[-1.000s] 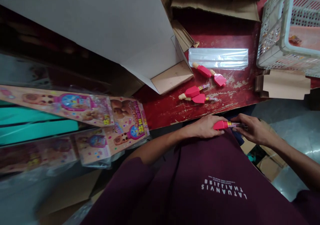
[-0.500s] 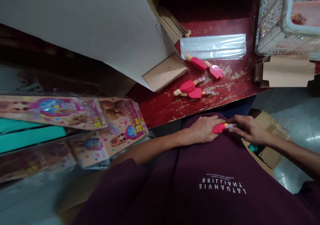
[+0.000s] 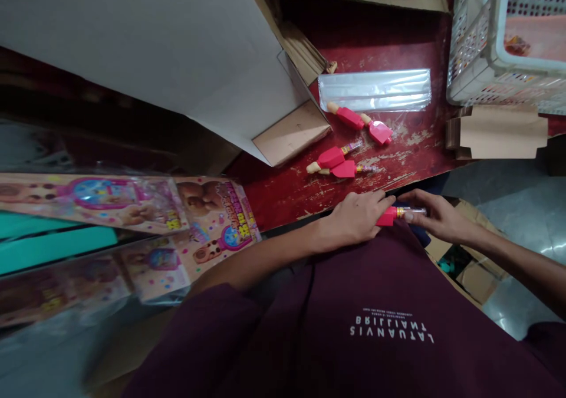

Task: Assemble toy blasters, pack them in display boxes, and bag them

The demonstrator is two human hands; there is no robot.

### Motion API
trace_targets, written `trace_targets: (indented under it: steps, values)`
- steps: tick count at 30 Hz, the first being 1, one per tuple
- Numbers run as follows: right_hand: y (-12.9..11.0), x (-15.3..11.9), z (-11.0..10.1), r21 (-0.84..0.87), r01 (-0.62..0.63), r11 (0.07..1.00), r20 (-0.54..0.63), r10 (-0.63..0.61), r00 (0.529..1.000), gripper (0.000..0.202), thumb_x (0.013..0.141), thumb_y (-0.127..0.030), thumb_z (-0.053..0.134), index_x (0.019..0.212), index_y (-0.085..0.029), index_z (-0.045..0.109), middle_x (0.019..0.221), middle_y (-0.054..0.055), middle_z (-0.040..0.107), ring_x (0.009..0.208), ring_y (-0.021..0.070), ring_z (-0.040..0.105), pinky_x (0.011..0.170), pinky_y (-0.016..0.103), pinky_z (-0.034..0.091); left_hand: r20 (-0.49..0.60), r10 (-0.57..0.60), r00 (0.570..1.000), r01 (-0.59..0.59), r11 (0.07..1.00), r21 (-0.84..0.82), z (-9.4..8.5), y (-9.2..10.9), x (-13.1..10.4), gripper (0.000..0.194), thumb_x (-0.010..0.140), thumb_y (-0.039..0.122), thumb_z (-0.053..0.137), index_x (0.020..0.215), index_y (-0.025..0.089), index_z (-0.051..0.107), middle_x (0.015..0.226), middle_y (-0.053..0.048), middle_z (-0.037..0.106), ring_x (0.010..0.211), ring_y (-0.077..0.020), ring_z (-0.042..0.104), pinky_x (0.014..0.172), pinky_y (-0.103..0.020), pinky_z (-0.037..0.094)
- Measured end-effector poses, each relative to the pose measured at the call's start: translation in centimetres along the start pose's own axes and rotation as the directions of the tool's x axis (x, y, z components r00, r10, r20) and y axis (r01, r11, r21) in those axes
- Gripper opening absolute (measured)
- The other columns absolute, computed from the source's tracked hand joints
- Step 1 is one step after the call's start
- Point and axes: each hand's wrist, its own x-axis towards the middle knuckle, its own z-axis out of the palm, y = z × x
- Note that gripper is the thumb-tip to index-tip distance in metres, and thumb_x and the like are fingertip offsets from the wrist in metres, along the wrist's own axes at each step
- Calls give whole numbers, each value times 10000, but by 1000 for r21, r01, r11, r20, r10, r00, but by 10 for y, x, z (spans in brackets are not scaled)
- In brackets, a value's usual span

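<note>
Just off the front edge of the red table (image 3: pixel 283 203), my left hand (image 3: pixel 356 220) is closed round the red body of a small toy (image 3: pixel 387 216). The fingers of my right hand (image 3: pixel 435 214) pinch the clear tube (image 3: pixel 411 211) at the toy's other end. Two red pieces with clear tubes (image 3: pixel 331 157) (image 3: pixel 345 169) lie on the table beyond my left hand. Two more red pieces with pale tips (image 3: pixel 351 118) (image 3: pixel 379 131) rest beside a stack of clear plastic bags (image 3: pixel 375 90).
A white perforated basket (image 3: pixel 475 56) stands at the back right, with folded cardboard (image 3: pixel 502 132) before it. A large pale box (image 3: pixel 154 50) fills the upper left. Printed packages (image 3: pixel 221 218) lie at left. An open carton (image 3: pixel 481 280) sits below, right.
Both hands have risen slightly toward the table edge with the toy between them. My left hand still wraps its red body, and my right fingers remain on the tube.
</note>
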Motion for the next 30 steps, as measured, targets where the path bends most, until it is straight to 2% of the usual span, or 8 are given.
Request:
trace_targets:
  steps: [4, 8, 13, 17, 20, 26, 28, 30]
  values:
    - [1, -8, -7, -586, 386, 713, 14, -467, 884, 262, 1019, -359, 509, 1161, -174, 629, 852, 77, 659, 749, 185, 609, 666, 318, 510, -1, 8, 1000, -8, 981, -193, -7, -7, -2, 595, 882, 264, 638, 1458, 187, 507, 1304, -91, 649, 1137, -241, 660, 922, -360, 545]
    - [7, -14, -7, -733, 475, 488, 137, -578, 805, 241, 1027, -204, 447, 1210, -172, 600, 771, 48, 625, 656, 172, 549, 592, 318, 484, -30, 38, 999, -41, 994, -102, -4, -1, -5, 609, 882, 240, 622, 1470, 162, 486, 1275, -110, 650, 1105, -249, 663, 859, -355, 560]
    - [3, -15, -1, -585, 437, 683, 49, -508, 860, 267, 1040, -313, 457, 1156, -149, 632, 787, 63, 630, 667, 161, 561, 585, 302, 467, -144, 103, 984, -82, 986, 148, 6, 7, -8, 593, 896, 234, 604, 1456, 85, 476, 1259, -160, 644, 1086, -266, 648, 797, -351, 570]
    - [-5, -6, 3, -179, 126, 976, -6, -129, 992, 438, 1018, -531, 470, 976, -147, 675, 769, 43, 660, 637, 133, 554, 575, 263, 442, -226, 109, 968, -42, 958, 285, 13, 5, -6, 473, 989, 154, 417, 1439, 24, 489, 1113, -170, 683, 984, -255, 661, 699, -334, 556]
    - [-9, 2, 2, -48, -33, 998, 43, 35, 998, 501, 989, -605, 482, 923, -150, 680, 767, 38, 672, 632, 132, 551, 559, 254, 429, -260, 119, 958, -39, 955, 295, 15, -3, -3, 472, 1000, 137, 380, 1445, 23, 487, 1100, -173, 686, 985, -249, 659, 697, -326, 547]
    - [-7, 6, -4, -535, 334, 776, 21, -383, 923, 393, 1055, -403, 402, 1105, -147, 696, 816, 99, 674, 713, 178, 574, 649, 307, 464, -115, 48, 992, -46, 999, 12, 7, -19, 1, 619, 870, 275, 639, 1457, 137, 497, 1240, -112, 663, 1087, -238, 658, 839, -332, 556]
    - [-5, 6, -4, -525, 389, 757, 51, -428, 902, 398, 1060, -392, 386, 1095, -146, 697, 818, 102, 669, 710, 181, 571, 645, 313, 464, -57, 43, 997, -44, 998, -34, 2, -17, 2, 610, 873, 276, 639, 1455, 156, 499, 1271, -100, 656, 1105, -234, 660, 859, -331, 555]
    - [-4, 6, -3, -361, 331, 872, 33, -343, 939, 432, 1040, -484, 433, 1050, -136, 689, 816, 88, 666, 677, 163, 564, 617, 300, 455, -26, 48, 998, -48, 999, 17, -3, -11, 3, 616, 879, 258, 632, 1463, 130, 484, 1308, -128, 636, 1128, -256, 653, 847, -341, 554]
